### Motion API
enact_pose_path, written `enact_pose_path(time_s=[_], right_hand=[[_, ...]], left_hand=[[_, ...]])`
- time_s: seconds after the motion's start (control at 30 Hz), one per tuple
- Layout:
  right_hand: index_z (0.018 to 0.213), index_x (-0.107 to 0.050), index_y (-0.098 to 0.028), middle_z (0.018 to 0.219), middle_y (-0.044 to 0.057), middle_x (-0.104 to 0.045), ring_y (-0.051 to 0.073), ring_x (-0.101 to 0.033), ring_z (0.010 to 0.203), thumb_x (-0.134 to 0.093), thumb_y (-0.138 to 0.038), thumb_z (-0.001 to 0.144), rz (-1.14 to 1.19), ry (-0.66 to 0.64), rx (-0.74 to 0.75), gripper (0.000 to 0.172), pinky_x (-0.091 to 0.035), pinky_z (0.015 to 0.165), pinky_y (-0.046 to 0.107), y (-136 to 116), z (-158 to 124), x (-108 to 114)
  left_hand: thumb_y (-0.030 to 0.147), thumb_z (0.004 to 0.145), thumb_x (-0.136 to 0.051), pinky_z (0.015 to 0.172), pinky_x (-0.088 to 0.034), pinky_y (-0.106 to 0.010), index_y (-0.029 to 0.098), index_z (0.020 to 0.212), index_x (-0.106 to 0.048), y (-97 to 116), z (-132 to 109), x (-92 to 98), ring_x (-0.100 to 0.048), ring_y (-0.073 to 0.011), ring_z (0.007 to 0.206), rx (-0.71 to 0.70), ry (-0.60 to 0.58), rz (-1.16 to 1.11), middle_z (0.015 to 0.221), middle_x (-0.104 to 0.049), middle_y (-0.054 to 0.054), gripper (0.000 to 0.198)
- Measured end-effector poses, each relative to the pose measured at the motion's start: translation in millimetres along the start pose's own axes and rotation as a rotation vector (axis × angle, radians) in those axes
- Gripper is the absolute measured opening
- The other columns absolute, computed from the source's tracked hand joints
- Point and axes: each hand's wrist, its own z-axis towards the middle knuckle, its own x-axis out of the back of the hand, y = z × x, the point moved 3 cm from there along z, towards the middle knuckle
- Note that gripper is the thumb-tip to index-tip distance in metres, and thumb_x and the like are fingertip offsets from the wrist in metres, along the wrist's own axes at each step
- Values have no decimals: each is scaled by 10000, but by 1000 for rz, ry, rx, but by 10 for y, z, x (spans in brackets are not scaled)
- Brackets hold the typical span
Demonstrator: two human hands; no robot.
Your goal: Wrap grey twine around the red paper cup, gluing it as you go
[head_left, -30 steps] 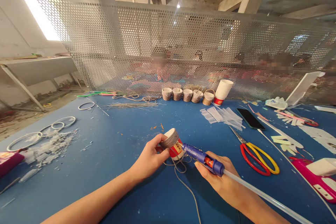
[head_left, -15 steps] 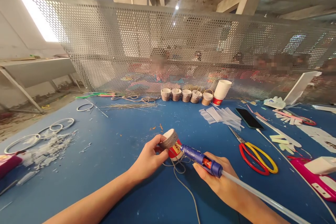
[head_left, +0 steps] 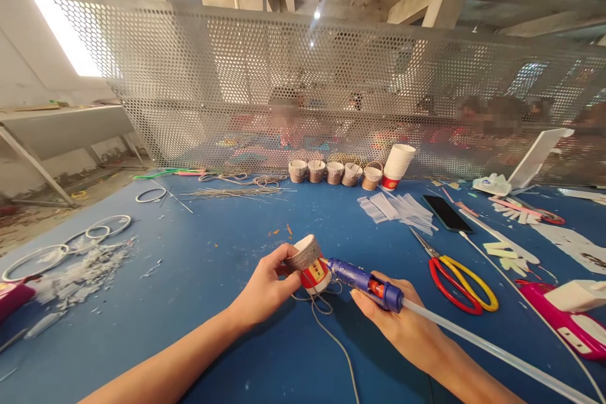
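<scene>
Tilted in my left hand [head_left: 269, 281] is a red and white paper cup [head_left: 316, 274], its upper part wound with grey-brown cord. Fingers and thumb grip the cup at its left side. Loose cord [head_left: 334, 334] trails from the cup over the table toward me. My right hand [head_left: 391, 309] is wrapped round a blue hot glue gun [head_left: 357, 278], with a long clear glue stick [head_left: 473, 334] sticking out of its back. The gun's nozzle points left, at the cup's side just under the wound cord; whether it touches cannot be told.
Along the perforated metal screen [head_left: 237, 76] stand several cord-wrapped cups [head_left: 334, 173] and a stack of paper cups [head_left: 398, 164]. To the right lie white strips [head_left: 398, 211], a phone [head_left: 447, 213], scissors [head_left: 457, 281] and a pink power strip [head_left: 563, 322]. White rings [head_left: 99, 230] and scraps lie left.
The glue gun's nozzle has drawn slightly right from the cup. The cup is turned a little, showing more of its red print. My left hand keeps its grip.
</scene>
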Motion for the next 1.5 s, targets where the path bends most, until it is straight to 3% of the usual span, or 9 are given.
enact_pose_path(time_s=[0.4, 0.63, 0.83, 1.03, 1.17, 1.5], right_hand=[[678, -613, -240, 556, -4, -607, 180, -605, 582, -450, -471, 866, 40, 10, -47, 340, -482, 569, 250, -15, -26, 35], [674, -582, -221, 603, 7, -632, 168, -608, 591, -468, -430, 866, 24, -53, 9, 306, -467, 562, 234, -70, -40, -27], [664, -581, -219, 617, 6, -600, 170, -572, 612, -460, -430, 860, 121, -58, -78, 312, -456, 596, 246, 13, 12, 41], [545, -385, -220, 448, -56, -346, 109, -371, 423, -435, -501, 855, 313, -179, -251, 421, -342, 459, 236, 117, 75, 21], [549, -370, -215, 448, -57, -349, 108, -391, 446, -413, -551, 862, 392, -237, -338, 461, -347, 482, 230, 131, 57, 31], [557, -382, -216, 444, -63, -346, 98, -380, 410, -396, -466, 880, 290, -221, -172, 409, -332, 441, 224, 3, 78, 15]], left_hand=[[152, 682, -551, 628, -414, -231, 154, 739, -523, -8, 19, 12, -498, -114, 664, 34, -16, -80, 695, -543, 29, 64], [157, 678, -562, 624, -417, -234, 152, 723, -523, -6, 21, 4, -496, -114, 655, 26, -19, -78, 688, -548, 22, 60], [157, 669, -578, 617, -417, -228, 156, 728, -515, -22, 20, 24, -499, -110, 648, 48, -29, -126, 674, -546, 30, 86], [158, 683, -589, 581, -434, -230, 158, 710, -509, -49, 37, 57, -505, -106, 606, 43, -66, -194, 657, -563, 31, 84], [151, 705, -581, 566, -448, -243, 163, 710, -504, -106, 51, 79, -508, -106, 570, 44, -63, -240, 643, -569, 31, 78], [192, 680, -623, 562, -413, -209, 161, 694, -508, -80, 37, 64, -478, -98, 595, 28, -53, -179, 637, -557, 36, 120]])
